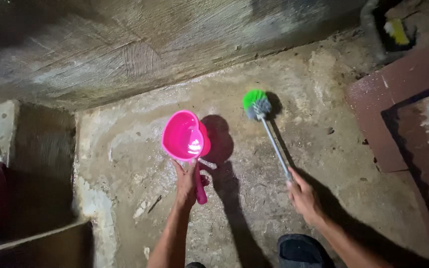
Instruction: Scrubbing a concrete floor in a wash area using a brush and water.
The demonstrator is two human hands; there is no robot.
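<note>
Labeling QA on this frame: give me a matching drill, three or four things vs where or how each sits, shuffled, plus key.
Things
1. pink dipper
2. brush head
3. left hand
4. right hand

Places or states
A. grips the thin brush handle
B. green and grey bristles down on the wet concrete floor
C. grips a pink handle
D. heart-shaped bowl, held above the floor

Pairs: 1-D, 2-B, 3-C, 4-A

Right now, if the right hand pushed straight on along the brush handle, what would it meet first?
Probably the wet concrete floor just beyond the green brush head, then the wall; depth is unclear.
</note>
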